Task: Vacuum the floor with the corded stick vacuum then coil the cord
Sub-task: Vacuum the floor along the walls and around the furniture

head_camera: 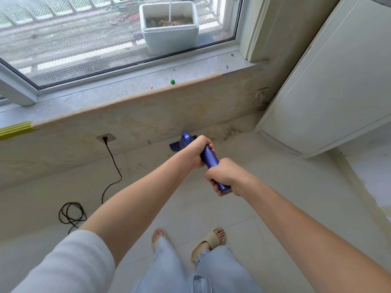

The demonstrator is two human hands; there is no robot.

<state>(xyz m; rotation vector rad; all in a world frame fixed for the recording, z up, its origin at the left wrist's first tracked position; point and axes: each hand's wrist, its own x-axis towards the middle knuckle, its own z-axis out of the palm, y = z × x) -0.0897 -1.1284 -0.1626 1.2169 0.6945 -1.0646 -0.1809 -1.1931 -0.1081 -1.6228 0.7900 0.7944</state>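
Far to the left of the hands, a yellow-green strip (14, 130) lies on the edge of the stone windowsill (127, 89). Below it and nearer, the black cord (115, 166) runs from a wall outlet (106, 138) low on the wall, drops to the tiled floor (264, 208) and gathers in a loose tangle of loops (72, 214) well to the left of the person's forearm. It is plugged in because the vacuuming part of the task looks to be under way; the coiling is not yet done.

The left hand (195, 153) wraps round the upper part of the purple stick vacuum (209, 159), fingers curled tightly over the body. The right hand (224, 176), just behind it and closer to the person, grips the butt end of the handle the same way. Two hands, one ahead of the other, probably give leverage to push and steer. Beyond the left hand, the vacuum's floor head (179, 144) sits on the floor against the base of the wall, mostly hidden by the hand.

Just right of that head, a patch of dark dust and grit (226, 132) lies along the foot of the wall, likely the target of the stroke. Further right stands a white cabinet (330, 81). Above the hands, outside the window, a white foam planter box (169, 28) rests beyond the glass, and a small green ball (172, 82) sits on the sill.
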